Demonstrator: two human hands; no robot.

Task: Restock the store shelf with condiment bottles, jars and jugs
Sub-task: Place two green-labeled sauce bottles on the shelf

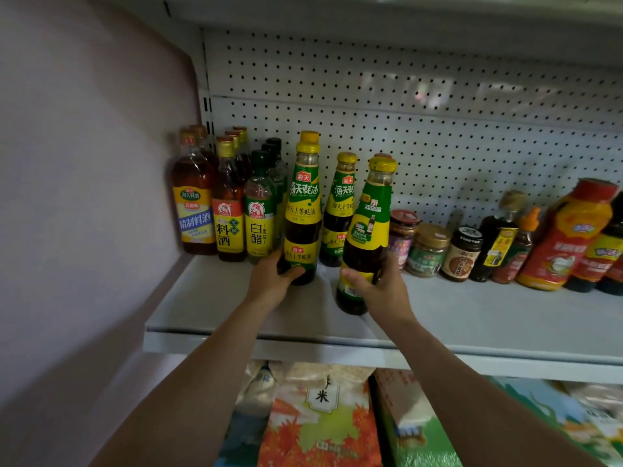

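Two dark sauce bottles with yellow caps and green-yellow labels are in my hands on the white shelf [472,318]. My left hand [269,281] grips the base of the left bottle [303,210], which stands upright. My right hand [381,291] grips the lower part of the right bottle [367,230], which tilts with its top to the right and its back label facing me. A third bottle of the same kind [338,210] stands behind, between the two.
Cooking-wine and vinegar bottles [229,203] fill the shelf's left end against the side wall. Jars [428,251], small bottles and red-orange bottles [566,237] line the back right. A pegboard [438,129] backs the shelf. Bagged goods [320,419] lie on the shelf below.
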